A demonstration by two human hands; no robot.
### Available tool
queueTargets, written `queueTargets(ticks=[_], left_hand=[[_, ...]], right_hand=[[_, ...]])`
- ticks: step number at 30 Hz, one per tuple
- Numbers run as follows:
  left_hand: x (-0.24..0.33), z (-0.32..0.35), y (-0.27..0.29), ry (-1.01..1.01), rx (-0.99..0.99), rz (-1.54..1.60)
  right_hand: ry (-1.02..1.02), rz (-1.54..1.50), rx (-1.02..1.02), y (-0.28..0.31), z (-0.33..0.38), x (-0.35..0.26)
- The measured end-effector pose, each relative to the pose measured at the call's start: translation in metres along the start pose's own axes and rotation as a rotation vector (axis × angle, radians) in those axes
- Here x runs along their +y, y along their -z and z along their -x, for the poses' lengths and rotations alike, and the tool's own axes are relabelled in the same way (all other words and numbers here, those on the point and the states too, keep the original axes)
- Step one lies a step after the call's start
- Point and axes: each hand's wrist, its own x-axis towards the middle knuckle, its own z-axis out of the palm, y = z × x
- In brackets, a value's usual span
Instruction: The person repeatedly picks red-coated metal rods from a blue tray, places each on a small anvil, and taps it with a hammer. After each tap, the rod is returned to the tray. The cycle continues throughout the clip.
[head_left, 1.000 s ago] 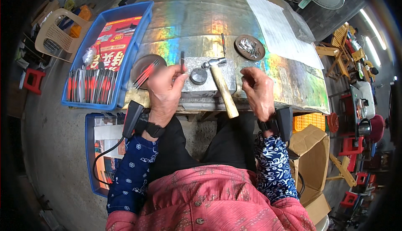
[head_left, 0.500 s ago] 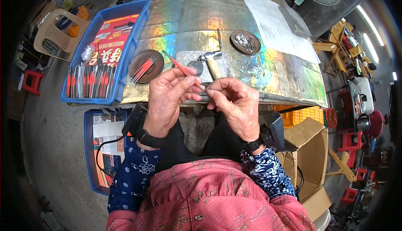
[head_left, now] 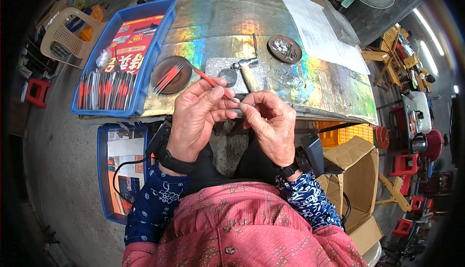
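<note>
My left hand (head_left: 190,117) pinches a slim red rod (head_left: 207,79) with a dark, thin end that points up and away. At the rod's lower end the fingertips of my right hand (head_left: 271,129) are pressed together; what they hold, if anything, is too small to make out. Just beyond my hands, a hammer (head_left: 249,77) with a wooden handle lies on a grey speckled slab (head_left: 213,66), beside a dark round disc (head_left: 227,77). Several similar red rods (head_left: 168,77) rest across a brown dish (head_left: 182,82) to the left.
A blue tray (head_left: 104,112) at the table's left holds a row of red and grey pieces (head_left: 106,90). Small metal bits fill another brown dish (head_left: 271,53), and more bits (head_left: 290,79) are scattered nearby. Below stand a second blue tray (head_left: 102,170) and a cardboard box (head_left: 359,180).
My hands stay together at the rod's lower end, with only a slight shift of the right hand. The whole view has moved a little.
</note>
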Motion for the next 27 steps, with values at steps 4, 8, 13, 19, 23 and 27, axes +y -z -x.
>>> queueTargets(ticks=[4, 8, 13, 19, 23, 27], left_hand=[[0.001, 0.001, -0.001, -0.004, 0.016, 0.003], [0.000, 0.001, -0.002, -0.028, 0.021, -0.030], [-0.005, 0.000, -0.001, -0.086, 0.019, -0.080], [-0.010, -0.002, 0.004, -0.101, 0.059, -0.086], [-0.010, -0.006, 0.007, -0.094, 0.086, -0.087], [-0.001, -0.020, 0.016, -0.145, 0.088, -0.208]], right_hand=[[-0.011, 0.019, 0.009, -0.001, 0.000, 0.002], [-0.002, 0.004, 0.067, -0.004, 0.000, 0.004], [0.004, 0.102, 0.106, -0.011, 0.001, 0.008], [0.126, 0.241, 0.177, -0.019, -0.003, 0.015], [0.150, 0.324, 0.118, -0.016, -0.007, 0.016], [0.322, 0.587, 0.131, -0.001, -0.011, 0.013]])
